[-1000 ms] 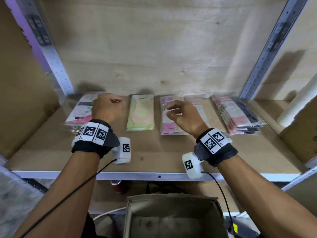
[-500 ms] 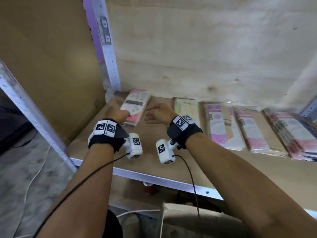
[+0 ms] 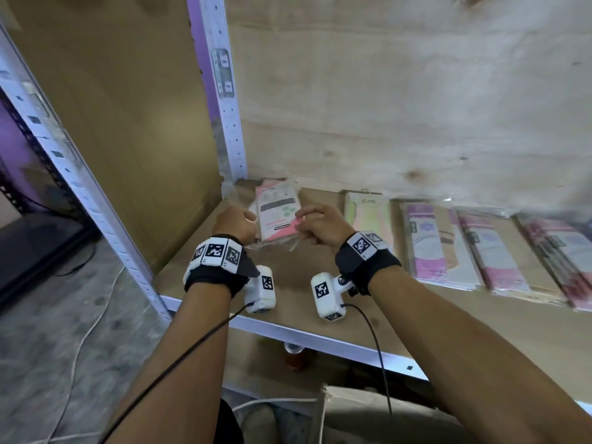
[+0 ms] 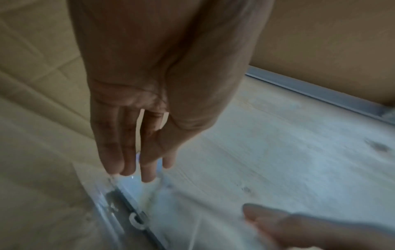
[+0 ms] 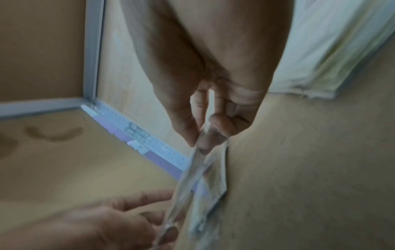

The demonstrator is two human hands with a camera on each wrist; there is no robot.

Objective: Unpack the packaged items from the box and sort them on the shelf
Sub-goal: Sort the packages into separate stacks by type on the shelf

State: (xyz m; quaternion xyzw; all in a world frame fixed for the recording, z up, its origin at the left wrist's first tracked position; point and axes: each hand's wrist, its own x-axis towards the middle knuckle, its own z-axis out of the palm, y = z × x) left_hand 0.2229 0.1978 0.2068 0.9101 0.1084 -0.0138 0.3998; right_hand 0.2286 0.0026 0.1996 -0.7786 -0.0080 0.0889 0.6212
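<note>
Hands first: left hand and right hand both grip the clear wrap of the pink pack, one on each side, fingers curled and pinching the plastic. Pack sits in the back-left corner of the shelf, right by the post. Green pack lies just beside it, then more pink packs in a row off to the right. Box is down below the shelf edge.
</note>
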